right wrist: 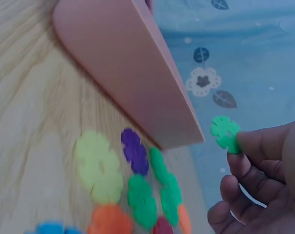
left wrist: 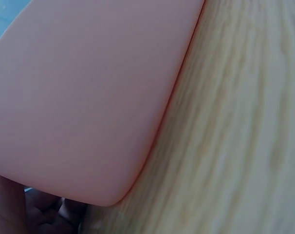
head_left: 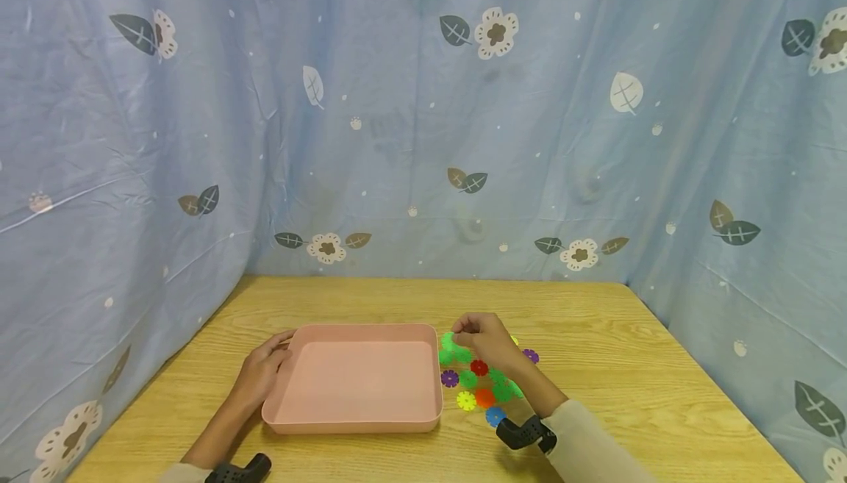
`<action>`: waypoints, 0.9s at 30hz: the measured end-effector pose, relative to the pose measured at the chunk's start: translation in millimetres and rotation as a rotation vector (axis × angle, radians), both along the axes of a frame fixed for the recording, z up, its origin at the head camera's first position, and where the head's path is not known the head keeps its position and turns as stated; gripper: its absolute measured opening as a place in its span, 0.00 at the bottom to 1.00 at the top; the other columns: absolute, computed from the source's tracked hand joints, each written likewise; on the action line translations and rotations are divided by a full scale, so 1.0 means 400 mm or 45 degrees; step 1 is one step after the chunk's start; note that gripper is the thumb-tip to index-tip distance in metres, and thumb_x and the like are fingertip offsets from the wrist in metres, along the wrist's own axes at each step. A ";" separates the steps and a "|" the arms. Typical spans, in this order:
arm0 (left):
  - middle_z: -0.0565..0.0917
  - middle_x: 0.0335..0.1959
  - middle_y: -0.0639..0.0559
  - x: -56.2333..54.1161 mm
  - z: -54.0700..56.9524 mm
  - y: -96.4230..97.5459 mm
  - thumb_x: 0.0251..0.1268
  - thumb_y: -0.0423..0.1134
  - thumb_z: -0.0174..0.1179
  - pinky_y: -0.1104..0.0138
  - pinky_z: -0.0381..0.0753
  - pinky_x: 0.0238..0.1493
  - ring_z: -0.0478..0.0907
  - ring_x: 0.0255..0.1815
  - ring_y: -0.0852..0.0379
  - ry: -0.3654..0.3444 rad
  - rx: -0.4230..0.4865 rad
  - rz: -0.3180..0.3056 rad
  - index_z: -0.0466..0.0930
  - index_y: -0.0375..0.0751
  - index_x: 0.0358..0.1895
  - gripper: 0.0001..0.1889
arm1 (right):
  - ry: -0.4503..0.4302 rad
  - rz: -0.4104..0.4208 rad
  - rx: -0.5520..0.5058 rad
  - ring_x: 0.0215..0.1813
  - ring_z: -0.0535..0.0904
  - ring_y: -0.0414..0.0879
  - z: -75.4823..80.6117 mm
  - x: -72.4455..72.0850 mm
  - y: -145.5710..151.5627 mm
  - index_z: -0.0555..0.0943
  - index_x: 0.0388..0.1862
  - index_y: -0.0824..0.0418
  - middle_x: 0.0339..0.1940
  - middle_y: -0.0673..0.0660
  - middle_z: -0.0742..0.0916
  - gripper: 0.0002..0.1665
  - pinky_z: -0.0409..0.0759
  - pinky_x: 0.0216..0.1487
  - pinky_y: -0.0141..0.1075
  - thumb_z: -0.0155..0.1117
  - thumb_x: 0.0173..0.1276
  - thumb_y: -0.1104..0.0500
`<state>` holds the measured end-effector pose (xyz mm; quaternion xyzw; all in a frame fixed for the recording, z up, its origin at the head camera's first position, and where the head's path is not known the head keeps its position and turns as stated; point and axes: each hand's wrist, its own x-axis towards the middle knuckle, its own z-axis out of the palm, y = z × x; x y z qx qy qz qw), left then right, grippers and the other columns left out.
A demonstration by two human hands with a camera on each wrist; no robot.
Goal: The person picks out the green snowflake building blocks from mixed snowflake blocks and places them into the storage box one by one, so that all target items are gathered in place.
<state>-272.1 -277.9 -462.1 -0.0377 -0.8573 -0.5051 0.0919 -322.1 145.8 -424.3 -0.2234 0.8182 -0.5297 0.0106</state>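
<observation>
In the head view my left hand point(head_left: 261, 373) holds the left side of a shallow pink tray point(head_left: 354, 428), with the thumb near its rim. The left wrist view shows mostly the tray's outer wall point(left wrist: 89, 97), and part of that hand appears at the lower left. My right hand point(head_left: 488, 340) is just beyond the tray's right edge. Between thumb and forefinger it pinches a green flower-shaped plastic disc point(right wrist: 225, 132), raised off the table. Beneath and beside that hand lie more discs, among them a yellow one point(head_left: 466, 401), a purple one point(head_left: 450, 378) and a red one point(head_left: 479, 367).
Loose discs lie in a spread right of the tray, with a blue disc point(head_left: 495, 416) nearest me and another purple disc point(head_left: 531, 356) at the right. The wooden table point(head_left: 635, 395) is enclosed at the back and sides by a blue patterned curtain point(head_left: 397, 101).
</observation>
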 end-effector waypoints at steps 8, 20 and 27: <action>0.78 0.63 0.31 0.002 0.003 -0.001 0.81 0.36 0.42 0.62 0.79 0.53 0.78 0.61 0.37 0.006 -0.004 0.000 0.67 0.35 0.74 0.23 | 0.031 -0.047 -0.004 0.32 0.75 0.52 0.003 -0.028 -0.073 0.84 0.40 0.67 0.31 0.59 0.84 0.04 0.73 0.33 0.34 0.65 0.71 0.65; 0.79 0.61 0.32 -0.001 -0.001 0.001 0.81 0.35 0.43 0.63 0.79 0.52 0.79 0.59 0.38 0.025 -0.002 0.005 0.68 0.35 0.73 0.23 | 0.058 -0.130 0.001 0.33 0.79 0.49 -0.021 -0.049 -0.130 0.85 0.39 0.62 0.35 0.56 0.83 0.05 0.79 0.33 0.39 0.62 0.74 0.63; 0.81 0.60 0.33 -0.005 -0.004 0.000 0.81 0.35 0.44 0.64 0.79 0.50 0.80 0.58 0.39 0.048 -0.032 0.025 0.70 0.35 0.73 0.22 | 0.104 -0.156 0.057 0.73 0.59 0.66 -0.031 -0.052 -0.152 0.85 0.35 0.59 0.59 0.65 0.80 0.06 0.63 0.69 0.65 0.63 0.73 0.62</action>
